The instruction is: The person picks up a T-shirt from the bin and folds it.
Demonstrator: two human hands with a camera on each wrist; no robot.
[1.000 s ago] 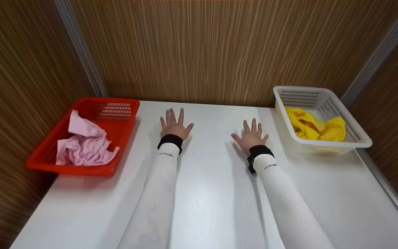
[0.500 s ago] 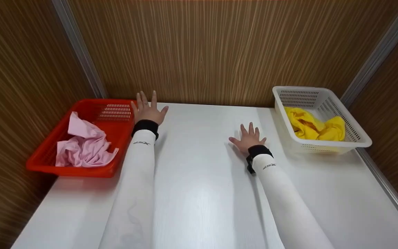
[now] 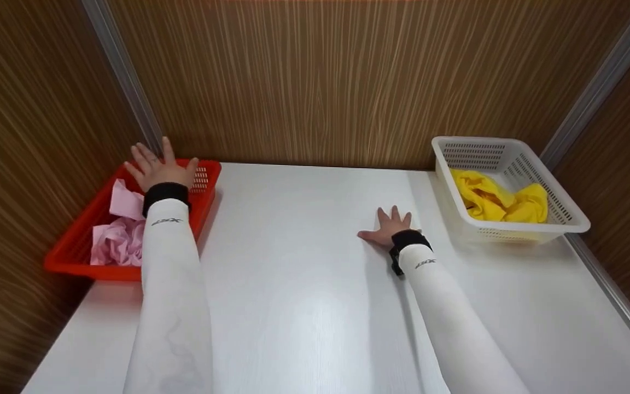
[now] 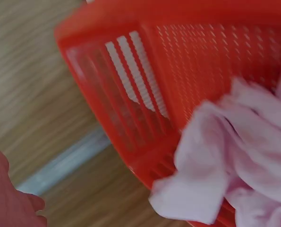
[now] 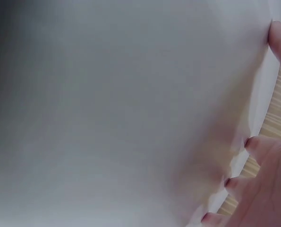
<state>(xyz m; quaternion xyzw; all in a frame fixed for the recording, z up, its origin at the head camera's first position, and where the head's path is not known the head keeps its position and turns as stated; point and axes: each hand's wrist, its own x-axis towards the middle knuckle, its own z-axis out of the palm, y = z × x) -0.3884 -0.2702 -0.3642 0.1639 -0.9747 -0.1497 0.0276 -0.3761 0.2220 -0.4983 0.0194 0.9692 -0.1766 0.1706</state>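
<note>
My left hand [image 3: 164, 171] hovers with spread fingers over the back of the red basket [image 3: 209, 191] and holds nothing. Crumpled pink cloth [image 3: 118, 241] lies in that basket, partly hidden by my left forearm; the left wrist view shows the pink cloth [image 4: 258, 146] in folds beside the slotted red wall [image 4: 126, 94]. My right hand [image 3: 387, 229] has its fingers spread, fingertips at the white tabletop [image 3: 304, 262], and grips nothing. In the right wrist view the fingers of my right hand [image 5: 268, 184] appear along the right side.
A white basket [image 3: 523, 230] with crumpled yellow cloth [image 3: 503, 200] in it stands at the right. Wood-grain panels [image 3: 315, 82] close off the back and both sides, with grey metal strips [image 3: 123, 71] at the corners.
My left hand has moved left from the tabletop to above the red basket, its fingers still spread. The right hand has shifted slightly towards me. Both baskets and cloths look unmoved.
</note>
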